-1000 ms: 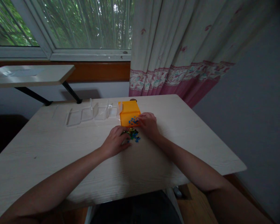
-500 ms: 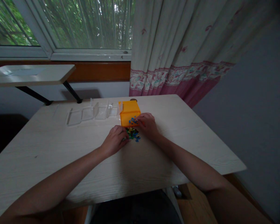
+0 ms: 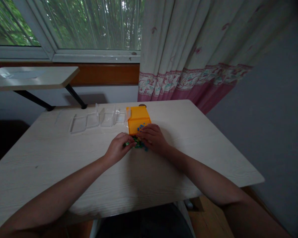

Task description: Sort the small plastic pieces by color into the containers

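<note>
A small pile of green, blue, yellow and dark pieces [image 3: 138,144] lies on the table, too small to tell their kind. My left hand [image 3: 119,147] rests at the pile's left side, fingers curled and thumb near the index finger, with a bit of green showing between them. Over the pile's right side is my right hand [image 3: 154,138], its fingers bent together and pointing left; what lies under the fingertips is hidden. Just beyond stands an open orange box [image 3: 132,124], with several small blue pieces [image 3: 141,127] in its near half.
Several clear plastic cases with raised lids [image 3: 91,120] stand in a row left of the orange box. A raised shelf [image 3: 62,79] on black legs is at the back left. Behind the table [image 3: 188,132] hang curtains [image 3: 178,76] beside a window.
My right hand has come down and nearer, from the orange box to the pile. My left hand has shifted only slightly at the pile's left side.
</note>
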### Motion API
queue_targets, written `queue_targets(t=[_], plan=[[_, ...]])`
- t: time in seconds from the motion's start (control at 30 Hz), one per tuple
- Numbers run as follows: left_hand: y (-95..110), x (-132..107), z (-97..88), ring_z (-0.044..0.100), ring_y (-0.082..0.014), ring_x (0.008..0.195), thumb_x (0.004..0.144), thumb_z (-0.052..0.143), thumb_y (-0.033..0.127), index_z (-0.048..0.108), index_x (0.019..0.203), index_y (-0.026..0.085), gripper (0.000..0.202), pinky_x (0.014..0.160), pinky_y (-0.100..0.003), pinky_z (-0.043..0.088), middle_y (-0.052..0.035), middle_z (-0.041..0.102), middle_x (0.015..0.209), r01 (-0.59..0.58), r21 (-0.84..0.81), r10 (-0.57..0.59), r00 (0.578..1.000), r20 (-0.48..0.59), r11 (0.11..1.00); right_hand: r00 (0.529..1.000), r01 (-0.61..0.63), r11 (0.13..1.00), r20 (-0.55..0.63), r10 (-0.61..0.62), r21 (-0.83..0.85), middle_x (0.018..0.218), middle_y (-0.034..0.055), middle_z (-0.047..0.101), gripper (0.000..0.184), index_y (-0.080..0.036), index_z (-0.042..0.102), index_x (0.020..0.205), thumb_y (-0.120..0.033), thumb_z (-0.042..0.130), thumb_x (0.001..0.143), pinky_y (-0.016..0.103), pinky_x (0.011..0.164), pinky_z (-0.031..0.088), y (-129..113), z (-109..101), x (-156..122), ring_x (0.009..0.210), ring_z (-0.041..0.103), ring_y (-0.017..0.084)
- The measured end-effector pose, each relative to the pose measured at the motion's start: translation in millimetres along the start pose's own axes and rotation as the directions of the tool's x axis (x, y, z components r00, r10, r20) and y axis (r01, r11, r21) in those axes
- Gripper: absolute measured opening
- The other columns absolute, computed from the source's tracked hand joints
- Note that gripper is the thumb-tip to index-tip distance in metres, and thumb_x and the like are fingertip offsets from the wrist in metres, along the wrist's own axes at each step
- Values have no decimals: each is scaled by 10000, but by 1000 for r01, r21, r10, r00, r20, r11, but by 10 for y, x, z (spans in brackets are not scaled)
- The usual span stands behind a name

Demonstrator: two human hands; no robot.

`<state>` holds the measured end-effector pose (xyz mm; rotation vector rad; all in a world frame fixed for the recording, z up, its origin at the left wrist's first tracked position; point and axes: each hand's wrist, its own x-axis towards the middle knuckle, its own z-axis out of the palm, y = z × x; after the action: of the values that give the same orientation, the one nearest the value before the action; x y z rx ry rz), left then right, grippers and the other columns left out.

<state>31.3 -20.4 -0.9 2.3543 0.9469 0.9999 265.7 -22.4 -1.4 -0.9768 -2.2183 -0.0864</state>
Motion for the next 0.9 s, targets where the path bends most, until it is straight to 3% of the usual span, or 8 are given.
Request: queue_targets(t=[0.1,0.23,0.57,0.73,0.9], plan=[[-4,-3,3,598,-176,856,902,653,323,658,877,189,137,754,-293,503,-34,642,854,-5,-25,5,1000,-16,1000,994,95,995,56,-96,9,1039,14,747,242,-317,703,1141,-311,596,924,420,1090,381,-52,-9,-5,1096,614,195],[-7,-6,-3,604,-178,874,899,654,304,663,884,190,115,773,-296,507,-38,654,875,15,-29,-16,1000,-27,999,985,171,985,20,-171,9,1055,12,748,303,-307,663,1207,-282,608,910,425,1094,380,-64,-10,-17,1097,620,191],[11,-24,7,655,-164,837,916,621,364,632,926,201,164,753,-286,524,-23,670,893,131,-151,-131,991,13,980,973,227,973,-39,-229,-52,919,6,753,139,-266,691,1016,-342,651,907,384,1052,410,-90,15,-11,993,645,181],[71,-23,2,695,-159,825,913,622,321,523,1123,204,259,769,-293,536,-23,694,960,171,-234,-152,984,97,957,968,245,968,-37,-247,-47,947,0,751,159,-269,681,1049,-328,661,903,378,1054,410,-65,45,-35,1013,636,178],[70,-41,2,690,-180,924,928,594,302,506,1158,205,264,820,-318,535,-56,690,1055,138,-183,-122,988,94,973,970,241,970,-11,-241,-42,962,5,746,162,-285,687,1069,-313,637,918,383,1046,415,-59,33,-31,1021,634,174]])
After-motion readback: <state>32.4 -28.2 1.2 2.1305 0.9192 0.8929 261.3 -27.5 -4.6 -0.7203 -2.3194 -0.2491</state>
